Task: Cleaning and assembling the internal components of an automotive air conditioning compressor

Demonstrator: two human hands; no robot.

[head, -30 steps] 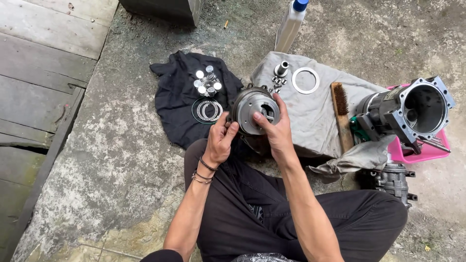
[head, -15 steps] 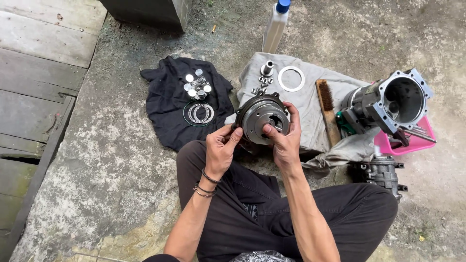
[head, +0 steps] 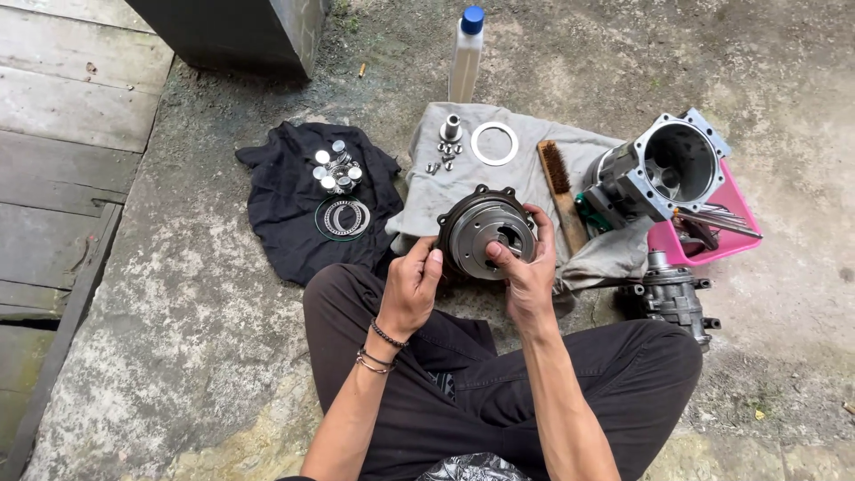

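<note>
Item: round metal housing (head: 485,233), disc-shaped, dark rim with bolt lugs, pale machined face with a central bore. Position: held just above the person's knees, in front of both hands, over the near edge of the grey cloth (head: 525,174). Its axis runs through the bore, tilted up toward the camera, so the flat face looks at the person.

Right hand (head: 525,276): nearer, and bearing the part. Fingers wrap the right rim; the thumb lies across the face, next to the bore. Closed on the housing.

Left hand (head: 411,287): at the left rim, fingers curled inward, thumb and fingertips drawn together. Whether it pinches a small piece or only touches the rim cannot be told.

Both forearms rise from the lap, elbows bent, wrists angled inward toward the part.

Surroundings, on the concrete floor (head: 178,356):
- black cloth (head: 285,200) to the left, bearing small cylindrical pieces (head: 337,167) and flat rings (head: 344,217);
- wire brush (head: 560,189), white ring (head: 494,142), bolts on the grey cloth;
- large open cylinder casing (head: 663,169) to the right, beside a pink tray (head: 712,236);
- blue-capped bottle (head: 466,53) beyond.
</note>
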